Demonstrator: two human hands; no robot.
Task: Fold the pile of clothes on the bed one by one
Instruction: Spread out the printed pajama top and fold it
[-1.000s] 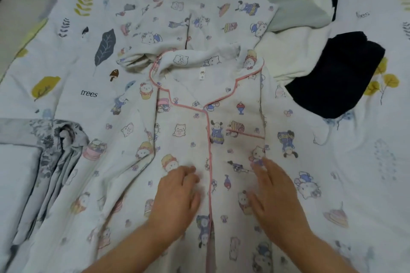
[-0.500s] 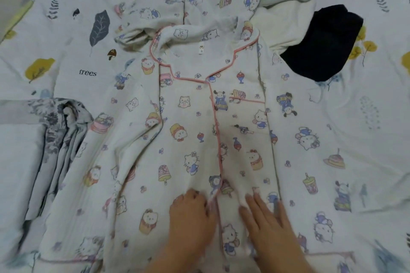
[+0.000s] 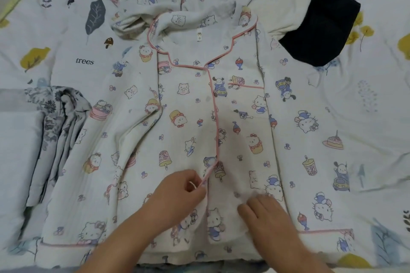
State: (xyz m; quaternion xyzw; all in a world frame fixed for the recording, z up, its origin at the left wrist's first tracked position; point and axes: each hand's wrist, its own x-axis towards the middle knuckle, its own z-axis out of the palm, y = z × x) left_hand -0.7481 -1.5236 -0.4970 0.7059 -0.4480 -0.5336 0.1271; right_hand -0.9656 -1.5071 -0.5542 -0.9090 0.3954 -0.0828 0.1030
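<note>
Head view shows our white cartoon-print pajama top with pink piping [image 3: 195,104] spread face-up, sleeves out, on the leaf-print bedsheet [image 3: 66,55]. Our left hand [image 3: 177,195] pinches the pink front edge near the hem; our right hand [image 3: 266,213] lies flat with relaxed fingers on the right panel.

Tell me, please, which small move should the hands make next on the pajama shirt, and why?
Probably lay the lifted pink-trimmed edge flat. The left hand pinches it above the pajama shirt, and the right hand rests flat beside it; both sleeves lie unfolded.
</note>
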